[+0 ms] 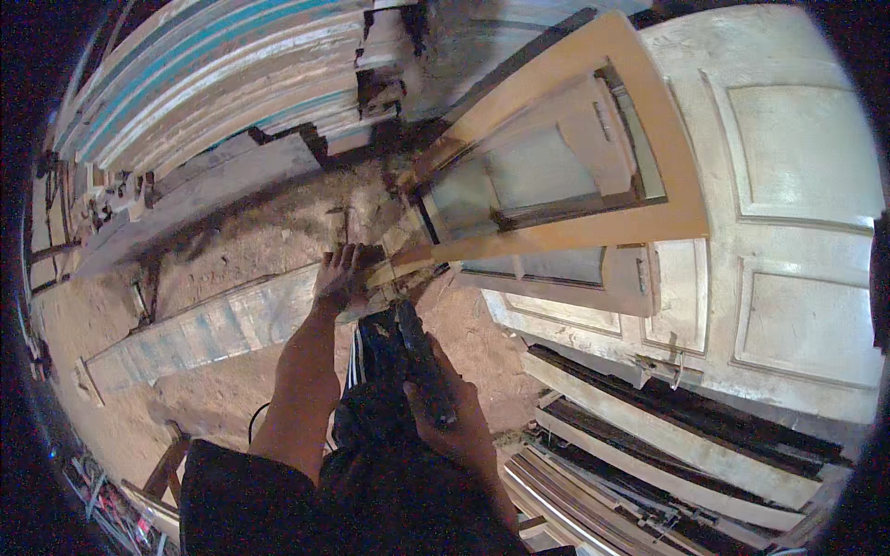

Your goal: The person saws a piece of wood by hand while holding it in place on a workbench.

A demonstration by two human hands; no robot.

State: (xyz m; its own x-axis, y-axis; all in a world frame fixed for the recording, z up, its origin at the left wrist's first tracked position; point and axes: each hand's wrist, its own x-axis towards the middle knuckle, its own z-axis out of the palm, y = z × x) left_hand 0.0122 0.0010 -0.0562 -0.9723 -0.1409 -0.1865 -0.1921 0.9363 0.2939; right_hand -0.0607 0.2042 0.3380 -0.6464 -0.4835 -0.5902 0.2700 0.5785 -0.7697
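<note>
Head view: an orange-brown wooden frame (684, 176) spreads out ahead and to the right, its far-reaching rail crowding close to the left hand (341, 278). Behind it stands a whitish panelled door (802, 139) with raised rectangular mouldings; long pale boards (667, 428) lie below that, and stacked planks (222, 69), some edged in teal, fill the upper left. Both hands are apart: the left lies over the near end of a long, narrow, worn grey-white counter (213, 329), its grip unclear, while the right hand (454, 403) is clamped around a dark, elongated tool (422, 357) beside the counter's end, above rough, sandy ground (209, 417).
</note>
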